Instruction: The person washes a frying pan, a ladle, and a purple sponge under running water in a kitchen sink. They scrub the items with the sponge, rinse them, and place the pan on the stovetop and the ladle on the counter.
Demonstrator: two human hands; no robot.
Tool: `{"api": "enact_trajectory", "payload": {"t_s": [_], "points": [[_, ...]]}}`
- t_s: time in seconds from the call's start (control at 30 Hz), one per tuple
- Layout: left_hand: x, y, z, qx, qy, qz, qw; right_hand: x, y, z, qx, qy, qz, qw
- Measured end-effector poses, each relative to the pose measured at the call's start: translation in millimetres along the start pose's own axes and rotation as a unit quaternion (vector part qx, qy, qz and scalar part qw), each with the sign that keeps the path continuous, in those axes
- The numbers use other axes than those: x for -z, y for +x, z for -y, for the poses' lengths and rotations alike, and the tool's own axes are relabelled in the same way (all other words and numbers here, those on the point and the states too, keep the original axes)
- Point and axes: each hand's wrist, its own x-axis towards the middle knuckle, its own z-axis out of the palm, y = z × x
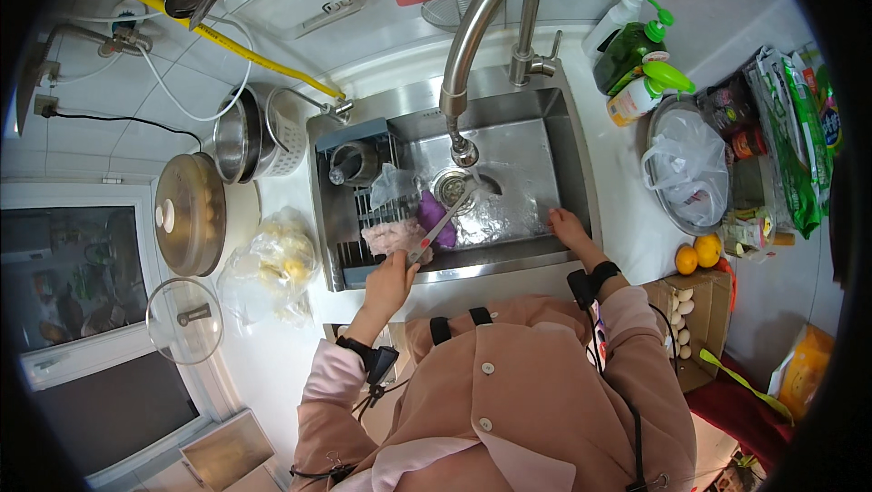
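My left hand (389, 285) is closed on the handle of a long utensil (441, 224), which looks like a ladle or serving spoon. Its head lies under the faucet (464, 150), over the drain of the stainless steel sink (518, 144), where water splashes. My right hand (568, 227) hangs over the sink's near right edge, fingers slightly curled, with nothing visible in it. A purple cloth (436, 218) and a fluffy pink cloth (392, 236) lie beside the utensil. A mortar with a pestle (354, 163) sits in the rack at the sink's left.
Left of the sink are a plastic bag of food (276, 267), a glass lid (184, 321) and stacked pots (235, 137). To the right stand pump bottles (630, 56), a metal tray (671, 209) with a plastic bag, oranges (686, 259) and a carton of eggs (708, 328).
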Motion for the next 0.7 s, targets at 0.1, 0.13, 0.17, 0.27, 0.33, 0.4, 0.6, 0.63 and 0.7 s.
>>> {"api": "enact_trajectory", "payload": {"t_s": [0.1, 0.13, 0.17, 0.27, 0.33, 0.4, 0.6, 0.63, 0.7], "points": [[3, 11, -7, -0.015, 0.005, 0.000, 1.000, 2, 1, -1, -0.015, 0.002, 0.022, 1.000], [3, 18, -10, -0.016, 0.008, 0.003, 1.000, 2, 1, -1, -0.002, -0.003, 0.021, 1.000], [2, 25, -13, -0.020, 0.012, 0.003, 1.000, 1, 1, -1, -0.002, -0.004, 0.020, 1.000], [-3, 52, -24, -0.071, -0.014, -0.041, 0.997, 2, 1, 0, -0.007, -0.007, 0.016, 1.000], [-7, 71, -32, -0.071, -0.012, -0.036, 0.997, 2, -1, 2, -0.003, 0.006, 0.000, 1.000], [-9, 87, -41, -0.070, -0.006, -0.026, 0.997, 1, -3, 4, -0.020, 0.036, -0.020, 0.999], [-13, 125, -61, -0.097, 0.023, -0.038, 0.994, 1, -6, 8, -0.021, 0.055, -0.018, 0.998], [-14, 130, -63, -0.102, 0.020, -0.041, 0.994, 1, -6, 8, -0.001, 0.052, -0.020, 0.998], [-17, 142, -67, -0.111, 0.011, -0.048, 0.993, 1, -6, 7, -0.014, 0.047, -0.022, 0.999]]}}
